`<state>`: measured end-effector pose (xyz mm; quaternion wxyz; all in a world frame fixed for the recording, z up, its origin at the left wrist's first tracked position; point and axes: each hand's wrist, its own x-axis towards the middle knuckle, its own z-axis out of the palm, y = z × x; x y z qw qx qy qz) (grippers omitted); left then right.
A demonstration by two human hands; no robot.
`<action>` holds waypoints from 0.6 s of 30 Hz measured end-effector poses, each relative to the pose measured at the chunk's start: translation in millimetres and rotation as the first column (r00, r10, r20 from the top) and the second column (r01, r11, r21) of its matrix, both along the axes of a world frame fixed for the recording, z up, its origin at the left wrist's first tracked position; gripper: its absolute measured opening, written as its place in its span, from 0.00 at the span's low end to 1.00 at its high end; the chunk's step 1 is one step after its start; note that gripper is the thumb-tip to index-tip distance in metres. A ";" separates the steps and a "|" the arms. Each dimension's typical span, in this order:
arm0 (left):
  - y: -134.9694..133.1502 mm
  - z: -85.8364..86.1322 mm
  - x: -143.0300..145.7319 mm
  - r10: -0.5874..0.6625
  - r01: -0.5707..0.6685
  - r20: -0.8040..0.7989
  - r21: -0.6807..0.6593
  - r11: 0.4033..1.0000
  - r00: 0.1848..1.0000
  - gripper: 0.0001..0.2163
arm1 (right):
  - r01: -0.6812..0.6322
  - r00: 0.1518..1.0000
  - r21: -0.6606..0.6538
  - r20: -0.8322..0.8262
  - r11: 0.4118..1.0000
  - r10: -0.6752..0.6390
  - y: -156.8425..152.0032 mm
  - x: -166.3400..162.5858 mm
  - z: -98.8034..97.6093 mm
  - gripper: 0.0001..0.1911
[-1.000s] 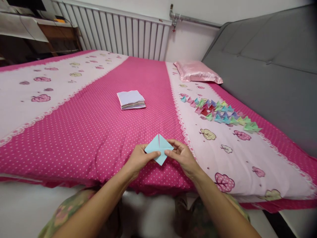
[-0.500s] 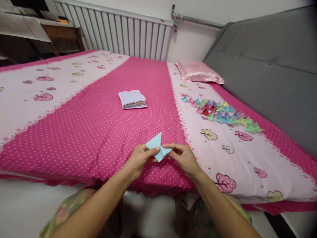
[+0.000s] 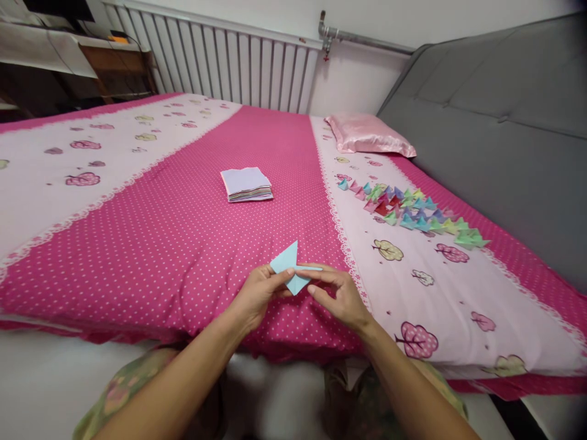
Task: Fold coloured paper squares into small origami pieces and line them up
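Note:
A light blue folded paper (image 3: 285, 260), pointed at the top and bottom, is held just above the near part of the bed. My left hand (image 3: 261, 293) is closed on its left side, with the thumb on the front face and the fingers behind. At the right side of the paper is my right hand (image 3: 343, 296). Its index finger lies across the front below a narrow blue flap, while another finger shows behind that flap. The right thumb is bent near the paper's lower right edge. The back of the paper is hidden.
A stack of square paper sheets (image 3: 247, 184) lies on the pink dotted bedspread (image 3: 192, 226). Rows of small coloured folded paper pieces (image 3: 419, 215) stand to the right. Beyond are a pink pillow (image 3: 367, 134), a grey headboard (image 3: 495, 116) and a white radiator (image 3: 220, 58).
The right index finger has moved down and left over the front of the paper. The right flap now appears as a narrow strip, and the right thumb has come away from it.

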<state>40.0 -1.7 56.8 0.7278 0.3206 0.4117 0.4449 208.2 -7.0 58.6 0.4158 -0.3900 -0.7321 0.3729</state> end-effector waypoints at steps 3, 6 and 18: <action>-0.7 -1.3 2.3 0.006 -0.007 0.034 0.033 0.999 0.999 0.13 | 0.033 0.999 0.008 -0.018 0.999 -0.033 0.4 -1.5 -4.0 0.14; -1.8 -2.0 5.2 0.020 -0.021 0.004 0.111 0.994 1.000 0.15 | 0.039 0.997 0.000 -0.062 0.999 -0.039 1.2 -2.7 -8.2 0.11; -0.6 3.1 7.9 0.128 -0.078 -0.240 0.205 0.976 0.962 0.07 | 0.176 0.918 -0.225 -0.313 0.958 -0.242 3.7 1.9 -8.4 0.10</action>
